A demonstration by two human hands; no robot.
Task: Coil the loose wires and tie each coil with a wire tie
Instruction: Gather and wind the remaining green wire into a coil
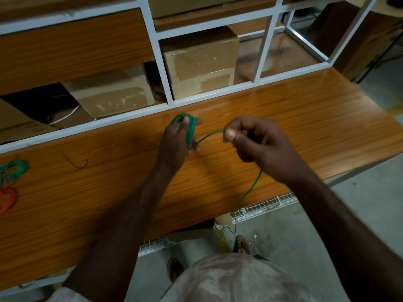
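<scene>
My left hand [176,142] holds a small coil of green wire [190,127] wound around its fingers, above the middle of the wooden bench [305,118]. A strand runs from the coil to my right hand [257,142], which pinches it between thumb and forefinger. The loose tail of this green wire [250,188] drops from under my right hand, crosses the bench's front edge and hangs toward the floor. A thin dark wire tie [76,162] lies on the bench to the left.
A finished green coil [15,170] and a red coil [7,200] lie at the bench's far left edge. A white metal frame [161,62] with cardboard boxes [200,62] behind it lines the back. A wire-mesh tray [261,205] hangs under the front edge.
</scene>
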